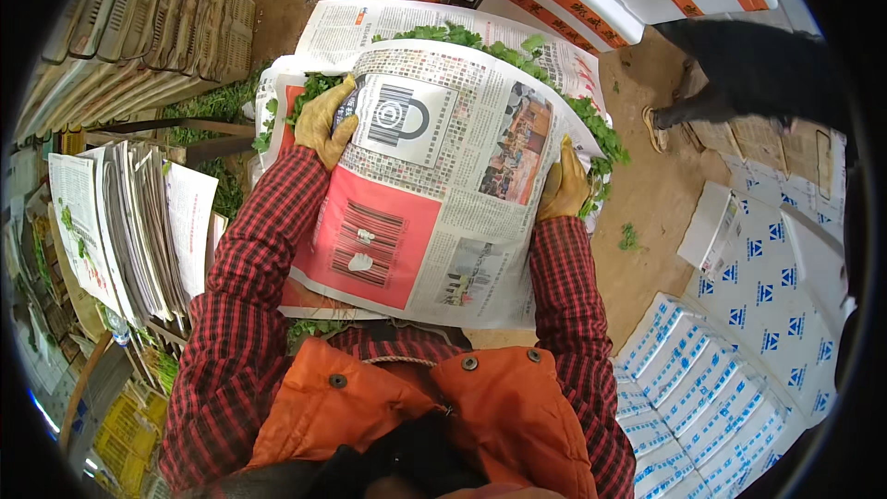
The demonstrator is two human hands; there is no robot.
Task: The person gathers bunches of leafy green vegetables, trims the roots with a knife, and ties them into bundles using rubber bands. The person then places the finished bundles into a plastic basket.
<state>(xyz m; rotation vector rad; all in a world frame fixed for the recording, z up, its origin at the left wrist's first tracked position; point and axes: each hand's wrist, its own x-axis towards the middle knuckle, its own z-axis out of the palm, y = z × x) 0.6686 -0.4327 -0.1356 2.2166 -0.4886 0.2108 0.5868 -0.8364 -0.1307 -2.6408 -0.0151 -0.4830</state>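
Bracing the newspaper sheet (462, 212) from both sides, we had our left hand (325, 123) curled at its left edge and our right hand (564, 187) along its right; whether either grip pinched the paper or only pressed it, we could not tell. The sheet lay over the leafy greens (602, 140), whose tips poked out past its far rim and right side, with a second sheet (323, 26) showing beyond. Thin paper, we judged, could tear if our hands pulled too hard against each other. Leaves outside the cover might snap under a tight squeeze (a loose sprig (628, 237) lay on the floor (637, 288) nearby). Uneven pressure could skew the sheet, letting greens spill out on the right.
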